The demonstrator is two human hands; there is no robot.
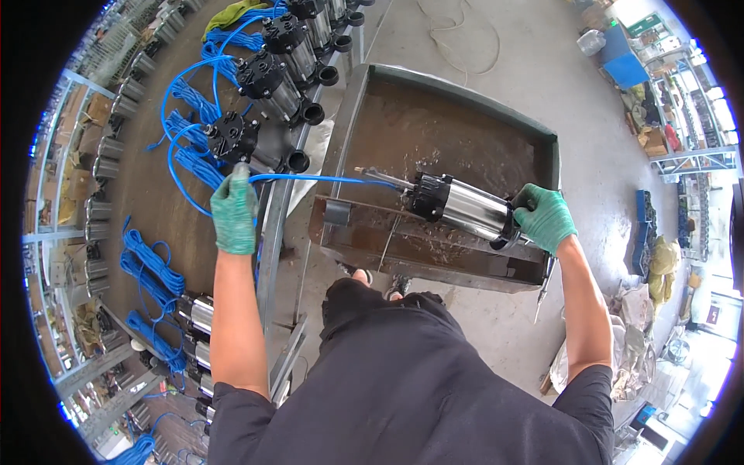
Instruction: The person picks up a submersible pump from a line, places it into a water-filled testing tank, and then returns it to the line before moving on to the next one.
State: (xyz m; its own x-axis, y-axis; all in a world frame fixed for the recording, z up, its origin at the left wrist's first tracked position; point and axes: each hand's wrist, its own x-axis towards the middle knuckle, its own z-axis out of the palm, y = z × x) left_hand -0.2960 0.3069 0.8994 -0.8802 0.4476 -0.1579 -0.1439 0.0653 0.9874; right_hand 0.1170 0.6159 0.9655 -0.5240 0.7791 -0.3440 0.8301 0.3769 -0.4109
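A steel-bodied submersible pump (474,208) with black ends lies tilted over a metal tank (350,128) of brownish water. My right hand (545,220), in a green knitted glove, is closed round its black right end. From the pump's left end a blue cable (325,179) stretches across to my left hand (235,209), also gloved in green. The fingers of that hand are closed at the cable, above the bench edge. Just beyond them stands another pump (235,138) with a black top. The water ripples beside the pump I hold.
More pumps (267,76) line the bench (147,194) at the left, with coiled blue cables (151,263) among them. Shelving (58,170) runs along the far left. A metal ledge (434,267) crosses the tank's near side. Plastic sheeting (635,318) lies on the right.
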